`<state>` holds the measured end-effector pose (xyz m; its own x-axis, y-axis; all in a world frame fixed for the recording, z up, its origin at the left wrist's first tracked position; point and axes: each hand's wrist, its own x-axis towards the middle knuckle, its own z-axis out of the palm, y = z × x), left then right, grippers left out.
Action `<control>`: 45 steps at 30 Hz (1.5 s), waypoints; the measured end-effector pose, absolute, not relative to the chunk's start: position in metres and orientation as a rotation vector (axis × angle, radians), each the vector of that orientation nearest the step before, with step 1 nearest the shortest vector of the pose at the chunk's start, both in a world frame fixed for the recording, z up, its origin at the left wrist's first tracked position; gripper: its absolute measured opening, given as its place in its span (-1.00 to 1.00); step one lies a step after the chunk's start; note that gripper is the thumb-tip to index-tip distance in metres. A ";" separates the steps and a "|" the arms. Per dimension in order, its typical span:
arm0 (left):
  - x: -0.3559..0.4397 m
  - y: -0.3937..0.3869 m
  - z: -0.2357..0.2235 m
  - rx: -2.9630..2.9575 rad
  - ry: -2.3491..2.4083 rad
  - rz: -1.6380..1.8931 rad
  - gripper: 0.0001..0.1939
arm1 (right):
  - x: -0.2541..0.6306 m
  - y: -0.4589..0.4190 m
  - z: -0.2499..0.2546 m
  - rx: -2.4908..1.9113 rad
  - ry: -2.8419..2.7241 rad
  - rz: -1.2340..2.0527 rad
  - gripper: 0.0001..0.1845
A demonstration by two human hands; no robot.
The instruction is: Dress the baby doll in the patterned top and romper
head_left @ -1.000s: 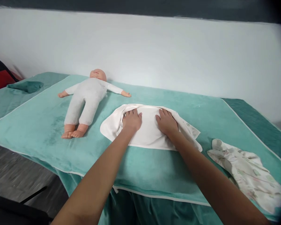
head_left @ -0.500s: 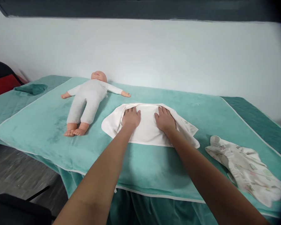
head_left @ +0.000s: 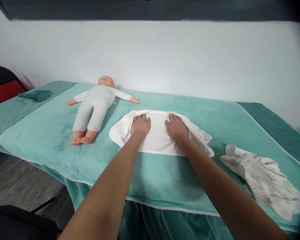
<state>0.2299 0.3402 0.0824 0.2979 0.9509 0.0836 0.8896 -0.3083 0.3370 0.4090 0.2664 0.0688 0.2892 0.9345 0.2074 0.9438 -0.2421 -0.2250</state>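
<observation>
As nothing much moved just now, their L hand [head_left: 140,126] & R hand [head_left: 176,127] still lie flat, open, on the white cloth [head_left: 158,133], so it's prob. staying put on the green bed [head_left: 170,176].

On the sheet [head_left: 162,176], the cloth [head_left: 158,135] is positioned centrally. The doll [head_left: 98,100] is laid to its left, the garment [head_left: 265,178] to its right; the wall [head_left: 165,56] is located behind.

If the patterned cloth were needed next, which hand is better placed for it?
Probably the right hand: it rests on the white cloth, on the side nearer the patterned cloth. The left hand, farther off, lies nearer the doll.
</observation>
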 end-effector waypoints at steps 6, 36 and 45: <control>0.231 0.340 0.084 2.337 1.697 0.385 -0.39 | 0.409 0.267 0.069 -2.274 -1.718 -0.072 -0.37; 0.221 0.323 0.079 2.384 1.788 0.456 -0.44 | 0.367 0.162 0.070 -1.813 -2.289 -0.100 -0.30; 0.221 0.326 0.077 2.389 1.796 0.488 -0.46 | 0.391 0.102 0.071 -1.648 -2.194 -0.261 -0.67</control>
<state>0.2213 0.3258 0.0769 0.2466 0.9510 0.1864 0.9146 -0.2920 0.2797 0.3911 0.1023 0.0712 -0.2378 0.8813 0.4085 0.9524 0.2940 -0.0799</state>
